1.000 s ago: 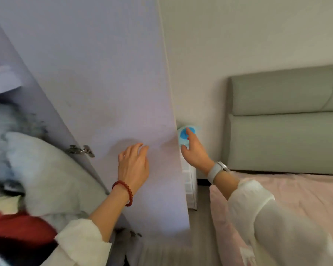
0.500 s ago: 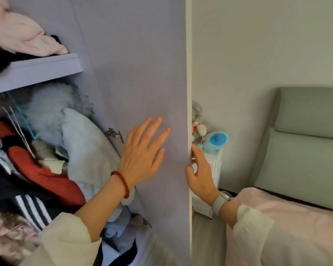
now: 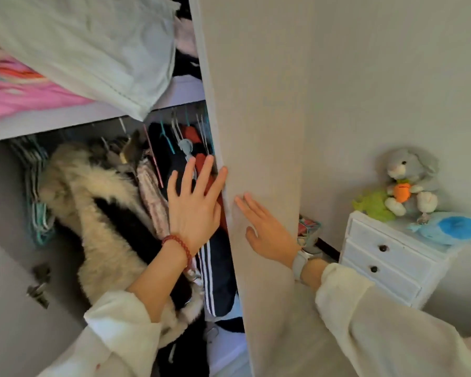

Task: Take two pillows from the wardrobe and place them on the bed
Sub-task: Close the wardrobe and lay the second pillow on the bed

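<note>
The wardrobe stands open in front of me, its pale right door [image 3: 256,110] swung out. A pale green pillow [image 3: 93,47] lies on the upper shelf [image 3: 65,118] and hangs over its edge, above a pink pillow or bedding [image 3: 19,91]. My left hand [image 3: 195,202], fingers spread, is in front of the hanging clothes, with fingertips at the door's edge. My right hand [image 3: 267,229] lies flat and open on the door's outer face. Neither hand holds anything. The bed is almost out of view.
Hanging clothes fill the space under the shelf: a furry cream and black coat [image 3: 104,213] and a dark striped jacket [image 3: 218,273]. A white drawer unit [image 3: 386,259] stands right of the door with a grey plush rabbit [image 3: 411,178] and a blue plush [image 3: 452,227] on it.
The view has swung left and up into the wardrobe, bringing the shelf and pillows into sight. My right hand moved from the door's edge onto its outer face; my left hand shifted towards the door's edge.
</note>
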Action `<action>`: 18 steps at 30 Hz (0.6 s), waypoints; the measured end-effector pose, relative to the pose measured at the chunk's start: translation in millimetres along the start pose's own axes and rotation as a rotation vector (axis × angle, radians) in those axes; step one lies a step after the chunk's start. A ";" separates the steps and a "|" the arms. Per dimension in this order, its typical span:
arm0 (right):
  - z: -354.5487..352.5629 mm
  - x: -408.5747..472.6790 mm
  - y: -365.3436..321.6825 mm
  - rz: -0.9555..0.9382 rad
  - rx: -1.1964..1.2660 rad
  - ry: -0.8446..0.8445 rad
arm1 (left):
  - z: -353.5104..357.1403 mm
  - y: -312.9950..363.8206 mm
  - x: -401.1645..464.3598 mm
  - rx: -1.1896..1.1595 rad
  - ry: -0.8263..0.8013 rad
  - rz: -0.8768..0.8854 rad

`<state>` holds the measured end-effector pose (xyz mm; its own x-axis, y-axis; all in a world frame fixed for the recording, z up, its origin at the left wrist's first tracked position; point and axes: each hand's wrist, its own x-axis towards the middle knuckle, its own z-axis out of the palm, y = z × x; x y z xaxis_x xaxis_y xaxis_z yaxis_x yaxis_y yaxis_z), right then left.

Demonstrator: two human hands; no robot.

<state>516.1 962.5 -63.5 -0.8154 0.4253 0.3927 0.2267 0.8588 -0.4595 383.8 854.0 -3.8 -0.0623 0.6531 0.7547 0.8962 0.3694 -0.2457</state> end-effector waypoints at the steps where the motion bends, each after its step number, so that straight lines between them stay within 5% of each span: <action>1: 3.2 12.6 -2.9 0.018 -0.014 -0.054 | -0.7 -8.3 0.6 -0.006 -0.073 -0.051; 7: 9.8 54.5 -23.4 0.114 -0.071 -0.187 | -7.2 -35.4 8.4 0.000 -0.330 -0.262; 14: 62.3 -25.4 -69.8 0.026 0.232 -0.131 | -64.0 -3.2 -101.5 -0.236 -0.077 -0.559; 18: 112.4 -84.0 -94.8 -0.022 0.362 -0.260 | -101.5 28.0 -197.6 -0.350 -0.156 -0.720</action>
<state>503.2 813.3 -142.5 -0.9353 0.2824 0.2134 0.0442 0.6914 -0.7211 465.9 668.2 -98.1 -0.7127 0.4283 0.5556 0.6969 0.5228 0.4910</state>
